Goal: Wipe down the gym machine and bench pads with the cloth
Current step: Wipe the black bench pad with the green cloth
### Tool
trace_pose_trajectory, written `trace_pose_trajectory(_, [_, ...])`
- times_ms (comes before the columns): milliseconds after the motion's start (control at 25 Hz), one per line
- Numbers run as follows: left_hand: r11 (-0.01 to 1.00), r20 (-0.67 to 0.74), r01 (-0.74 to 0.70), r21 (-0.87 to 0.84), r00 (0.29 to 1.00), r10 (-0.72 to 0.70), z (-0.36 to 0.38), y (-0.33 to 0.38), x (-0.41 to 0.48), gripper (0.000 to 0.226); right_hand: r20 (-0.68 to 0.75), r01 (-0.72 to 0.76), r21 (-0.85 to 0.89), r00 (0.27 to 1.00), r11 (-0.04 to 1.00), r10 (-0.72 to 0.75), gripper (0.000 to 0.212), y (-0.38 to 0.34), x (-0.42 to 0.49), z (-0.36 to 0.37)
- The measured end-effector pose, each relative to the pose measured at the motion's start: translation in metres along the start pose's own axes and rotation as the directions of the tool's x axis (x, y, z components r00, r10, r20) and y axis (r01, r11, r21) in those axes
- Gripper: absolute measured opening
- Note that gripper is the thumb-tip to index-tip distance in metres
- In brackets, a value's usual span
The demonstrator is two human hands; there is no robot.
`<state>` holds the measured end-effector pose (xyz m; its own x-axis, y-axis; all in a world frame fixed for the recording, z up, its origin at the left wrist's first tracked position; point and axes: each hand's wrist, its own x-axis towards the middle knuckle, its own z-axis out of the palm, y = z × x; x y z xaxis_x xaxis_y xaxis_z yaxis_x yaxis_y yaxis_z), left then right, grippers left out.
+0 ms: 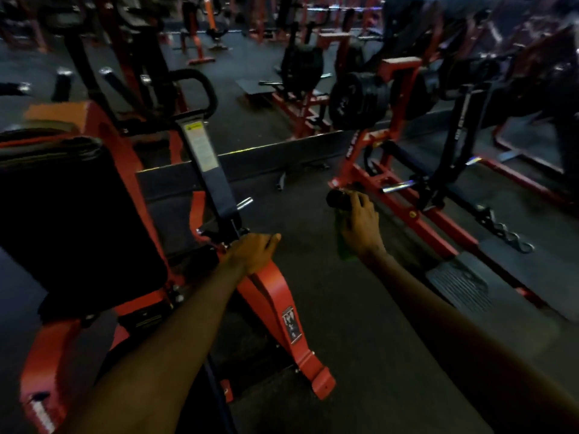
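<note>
A red-framed gym machine [266, 296] fills the left side, with a large black pad [78, 220] at the far left and a black upright arm [213, 183] bearing a white label. My left hand [250, 252] lies on the red frame at the foot of that arm. Its fingers curl round a dark cloth [203, 258] bunched against the frame; the dim light hides the cloth's edges. Over the floor to the right, my right hand [360, 223] grips a green bottle [343, 245] with a black top, held away from the machine.
A second red machine [407, 195] with black weight plates [357, 101] stands to the right, a ribbed footplate [460, 283] and a chain [504, 230] at its base. Dark rubber floor [344, 339] runs between the two machines. More red equipment crowds the background.
</note>
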<state>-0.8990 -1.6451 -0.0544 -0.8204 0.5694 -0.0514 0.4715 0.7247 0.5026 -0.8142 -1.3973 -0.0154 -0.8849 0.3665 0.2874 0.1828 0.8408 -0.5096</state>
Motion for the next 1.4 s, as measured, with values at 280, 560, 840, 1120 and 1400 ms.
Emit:
trace_pose_trajectory(280, [0.977, 0.009, -0.183, -0.109, 0.983, 0.185, 0.007, 0.08, 0.038, 0.045, -0.162, -0.292, 0.186, 0.932, 0.938, 0.323, 0.03, 0.065, -0.07, -0.083])
trace_pose_trajectory(560, [0.914, 0.082, -0.382, -0.139, 0.915, 0.395, 0.042, 0.181, 0.058, 0.039, -0.317, -0.367, 0.217, 0.85, 0.905, 0.421, 0.033, 0.124, -0.153, -0.175])
trace_pose_trajectory(840, [0.818, 0.112, -0.543, -0.188, 0.816, 0.567, 0.094, 0.316, 0.064, 0.035, -0.362, -0.543, 0.253, 0.715, 0.801, 0.599, 0.028, 0.201, -0.22, -0.258])
trace_pose_trajectory(1120, [0.758, 0.135, -0.611, -0.228, 0.751, 0.646, 0.163, 0.446, 0.064, 0.037, -0.417, -0.587, 0.271, 0.643, 0.763, 0.643, 0.027, 0.275, -0.27, -0.336])
trace_pose_trajectory(1400, [0.639, 0.236, -0.722, -0.265, 0.594, 0.769, 0.224, 0.561, 0.04, 0.046, -0.509, -0.521, 0.354, 0.589, 0.777, 0.627, 0.026, 0.312, -0.275, -0.381])
